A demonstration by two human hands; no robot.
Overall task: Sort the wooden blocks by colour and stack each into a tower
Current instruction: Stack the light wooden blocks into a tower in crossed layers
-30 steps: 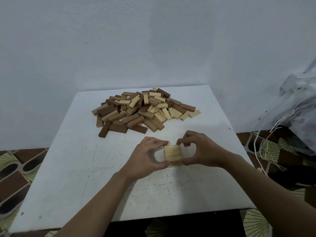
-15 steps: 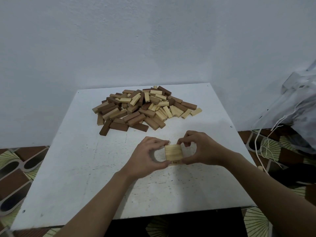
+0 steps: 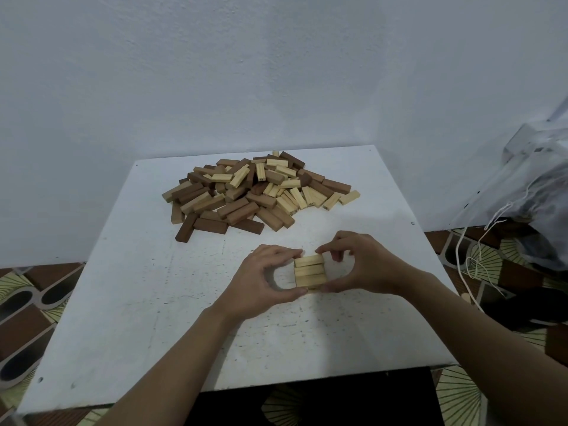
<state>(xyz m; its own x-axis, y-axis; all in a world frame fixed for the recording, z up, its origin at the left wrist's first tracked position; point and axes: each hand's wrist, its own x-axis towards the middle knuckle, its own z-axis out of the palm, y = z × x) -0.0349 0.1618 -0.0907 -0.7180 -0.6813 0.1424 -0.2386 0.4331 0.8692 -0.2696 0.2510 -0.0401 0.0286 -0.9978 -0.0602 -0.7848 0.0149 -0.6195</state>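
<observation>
Left hand (image 3: pixel 261 281), right hand (image 3: pixel 365 267) unmoved, fingers (image 3: pixel 291 252) pinching pale stack (image 3: pixel 310 273) (between)

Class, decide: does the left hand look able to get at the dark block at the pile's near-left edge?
Probably yes: only open table lies between left hand and dark block, once it releases the stack.

A pile (image 3: pixel 258 192) of small oblong wooden blocks, pale, mid-brown and dark brown all mixed, lies jumbled at the far middle of the table (image 3: pixel 123 302). The blocks cross and lean on one another, and a few dark ones lie flat at its near left edge. Well apart from it, nearer and right of centre, stands a low stack (image 3: pixel 309 272) of pale blocks: three lie side by side on top, long sides touching, with another pale layer just visible beneath.
</observation>
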